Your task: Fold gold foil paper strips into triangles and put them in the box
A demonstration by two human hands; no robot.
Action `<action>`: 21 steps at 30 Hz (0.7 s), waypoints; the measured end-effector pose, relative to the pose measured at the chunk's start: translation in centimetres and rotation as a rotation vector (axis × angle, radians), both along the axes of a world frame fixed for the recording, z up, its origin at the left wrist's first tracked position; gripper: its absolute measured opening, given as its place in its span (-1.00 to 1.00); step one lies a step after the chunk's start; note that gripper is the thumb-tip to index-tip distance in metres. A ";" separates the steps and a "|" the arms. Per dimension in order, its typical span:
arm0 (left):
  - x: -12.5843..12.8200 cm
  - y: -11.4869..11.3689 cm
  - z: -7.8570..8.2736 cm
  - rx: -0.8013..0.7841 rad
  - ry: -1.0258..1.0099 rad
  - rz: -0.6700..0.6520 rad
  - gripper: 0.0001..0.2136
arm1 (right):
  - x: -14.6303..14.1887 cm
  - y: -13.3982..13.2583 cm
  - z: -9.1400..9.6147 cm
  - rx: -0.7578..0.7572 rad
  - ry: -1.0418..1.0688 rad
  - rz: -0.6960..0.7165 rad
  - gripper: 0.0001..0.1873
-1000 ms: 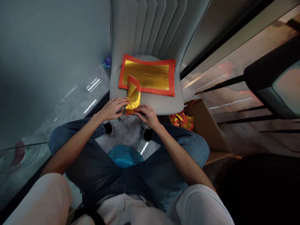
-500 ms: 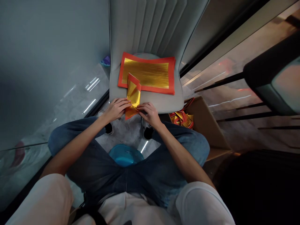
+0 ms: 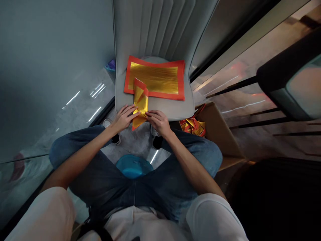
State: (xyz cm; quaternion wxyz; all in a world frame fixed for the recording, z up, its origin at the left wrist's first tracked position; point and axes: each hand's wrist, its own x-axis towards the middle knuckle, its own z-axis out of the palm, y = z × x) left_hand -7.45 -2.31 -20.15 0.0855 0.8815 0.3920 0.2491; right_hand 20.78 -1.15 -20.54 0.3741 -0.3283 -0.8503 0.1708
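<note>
Left hand (image 3: 122, 117) and right hand (image 3: 158, 123) on a folded gold paper (image 3: 140, 102), fingers (image 3: 151, 114) pinching its edges, right above a red-bordered paper stack (image 3: 154, 77) on a chair seat (image 3: 170, 112)!

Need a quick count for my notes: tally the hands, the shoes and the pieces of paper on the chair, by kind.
Hands: 2 (left hand, right hand)
Shoes: 2 (left shoe, right shoe)
Folded gold-and-red paper: 1
Stack of red-bordered gold paper: 1
Total: 6
</note>
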 end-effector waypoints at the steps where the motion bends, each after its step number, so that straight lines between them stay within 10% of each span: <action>1: 0.2 0.2 0.0 0.007 -0.013 0.003 -0.56 | 0.0 0.2 0.0 0.024 -0.010 -0.006 -0.79; 21: 1.2 0.8 0.7 -0.072 -0.166 0.002 -0.74 | 0.2 0.8 1.3 -0.176 0.045 -0.003 -0.76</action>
